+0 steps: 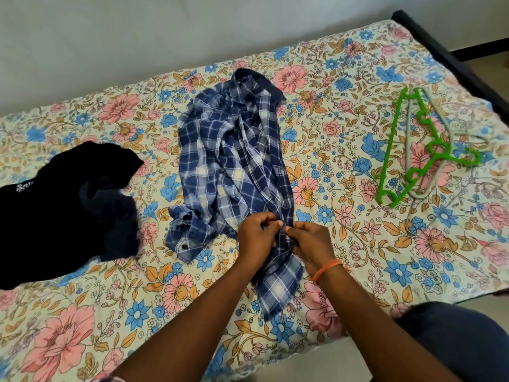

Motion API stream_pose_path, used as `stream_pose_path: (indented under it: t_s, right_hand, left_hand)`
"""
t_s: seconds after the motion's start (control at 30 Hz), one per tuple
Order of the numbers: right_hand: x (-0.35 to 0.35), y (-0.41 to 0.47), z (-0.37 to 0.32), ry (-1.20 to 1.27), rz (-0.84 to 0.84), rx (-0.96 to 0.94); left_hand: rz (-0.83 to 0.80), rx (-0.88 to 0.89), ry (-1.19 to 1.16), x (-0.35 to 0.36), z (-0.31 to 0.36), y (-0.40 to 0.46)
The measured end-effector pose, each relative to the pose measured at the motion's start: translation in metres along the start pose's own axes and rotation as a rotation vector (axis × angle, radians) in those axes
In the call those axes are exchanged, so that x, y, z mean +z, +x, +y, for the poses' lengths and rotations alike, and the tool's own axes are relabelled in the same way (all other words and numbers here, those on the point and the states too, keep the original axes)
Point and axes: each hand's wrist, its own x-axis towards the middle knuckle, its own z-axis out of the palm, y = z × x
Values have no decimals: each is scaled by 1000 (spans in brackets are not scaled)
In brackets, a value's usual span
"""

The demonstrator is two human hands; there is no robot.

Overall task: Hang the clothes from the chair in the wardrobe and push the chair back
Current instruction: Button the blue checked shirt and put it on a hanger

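A blue and white plaid shirt (231, 150) lies crumpled lengthwise on the flower-print bed (82, 312), collar at the far end. My left hand (256, 238) and my right hand (311, 244) meet at the shirt's near front edge, and each pinches the fabric there. An orange band circles my right wrist. A black garment (63, 205) with white lettering lies bunched at the left. On the right of the bed a green hanger (391, 150) lies over a grey hanger (440, 117). No chair or wardrobe is in view.
A pale wall runs behind the bed. The dark bed frame (451, 59) shows at the far right corner. My knee in dark trousers (454, 334) is at the lower right, beside the bed's near edge.
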Motion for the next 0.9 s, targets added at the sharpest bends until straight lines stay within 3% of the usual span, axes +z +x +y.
stream_pose_path:
  t_s: [0.13, 0.27, 0.37, 0.5, 0.9]
  right_hand:
    - [2, -3, -3, -129, 122, -164]
    - [3, -10, -9, -307, 310, -391]
    - [7, -21, -7, -430, 294, -546]
    - [10, -29, 1, -573, 270, -755]
    - [12, -37, 2, -559, 303, -722]
  left_hand:
    - [-27, -124, -151, -4, 11, -2]
    - [29, -97, -7, -12, 16, -5]
    - [42, -16, 102, -14, 18, -6]
    - [-54, 92, 158, -17, 19, -9]
    - [-180, 56, -42, -23, 20, -23]
